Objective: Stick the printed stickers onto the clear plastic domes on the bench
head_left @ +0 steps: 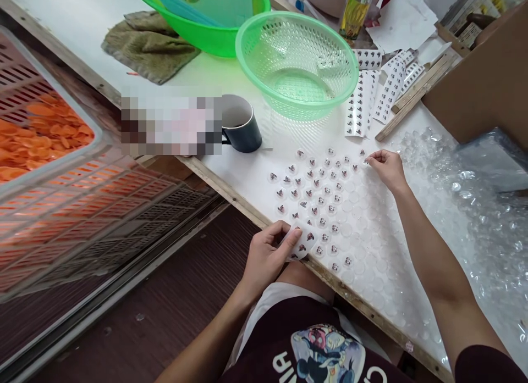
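A white table (82, 31) with a worn wooden edge (231, 193) slants across the room. Beside it, the floor (173, 278) is dark reddish-brown, finely lined, with a metal rail (119, 279) running along it. A slatted crate (99, 131) stands at left; brown cardboard (482, 75) rises at far right. Soft, pale light whitens the tabletop, while the floor lies dim.

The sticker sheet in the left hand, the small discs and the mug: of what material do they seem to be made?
Sticker sheet: probably smooth coated paper, thin and white under the prints.
Small discs: likely clear, glossy plastic, since the white table shows through.
Mug: perhaps glazed ceramic, dark outside, pale inside; enamelled metal is possible.
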`<state>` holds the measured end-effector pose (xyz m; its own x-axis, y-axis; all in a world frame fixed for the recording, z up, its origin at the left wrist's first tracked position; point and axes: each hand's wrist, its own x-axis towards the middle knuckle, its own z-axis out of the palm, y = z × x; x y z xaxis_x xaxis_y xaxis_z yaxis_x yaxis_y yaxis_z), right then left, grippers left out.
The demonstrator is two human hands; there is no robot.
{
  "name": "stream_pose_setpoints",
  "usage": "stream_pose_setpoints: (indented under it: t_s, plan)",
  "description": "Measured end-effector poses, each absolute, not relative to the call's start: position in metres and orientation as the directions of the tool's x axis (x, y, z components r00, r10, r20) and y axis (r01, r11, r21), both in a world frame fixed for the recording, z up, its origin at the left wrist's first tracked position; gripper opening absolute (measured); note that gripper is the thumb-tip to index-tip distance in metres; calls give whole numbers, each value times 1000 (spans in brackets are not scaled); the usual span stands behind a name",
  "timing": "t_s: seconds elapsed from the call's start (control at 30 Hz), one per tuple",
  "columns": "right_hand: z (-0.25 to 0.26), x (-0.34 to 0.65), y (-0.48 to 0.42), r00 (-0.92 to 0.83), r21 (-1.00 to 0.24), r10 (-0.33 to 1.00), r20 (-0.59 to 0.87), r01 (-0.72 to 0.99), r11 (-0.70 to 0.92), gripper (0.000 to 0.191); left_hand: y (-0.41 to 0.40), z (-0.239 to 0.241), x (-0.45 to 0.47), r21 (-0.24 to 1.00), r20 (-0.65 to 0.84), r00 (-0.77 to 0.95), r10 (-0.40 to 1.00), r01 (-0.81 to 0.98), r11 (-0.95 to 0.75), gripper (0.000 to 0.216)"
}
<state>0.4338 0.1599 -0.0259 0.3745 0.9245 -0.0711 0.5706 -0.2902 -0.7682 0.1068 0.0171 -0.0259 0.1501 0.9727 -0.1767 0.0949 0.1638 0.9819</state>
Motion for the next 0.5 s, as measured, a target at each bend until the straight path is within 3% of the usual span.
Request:
stream_pose_setpoints:
  t_s: [0.17,0.37,0.43,0.5]
  plan:
    - [-30,427,163,386,-688,919,-76,647,-329,11,17,-25,107,981,-188,159,969,80,177,34]
    - [-34,423,168,343,-515,934,103,821,-245,16,17,-28,107,979,-203,151,968,67,194,34]
    - [-28,418,163,344,-503,920,189,838,-210,24,16,-29,108,978,-206,137,969,54,201,35]
    - [-17,402,147,332,-561,913,239,814,-149,16,15,-29,108,978,-208,110,972,30,206,36]
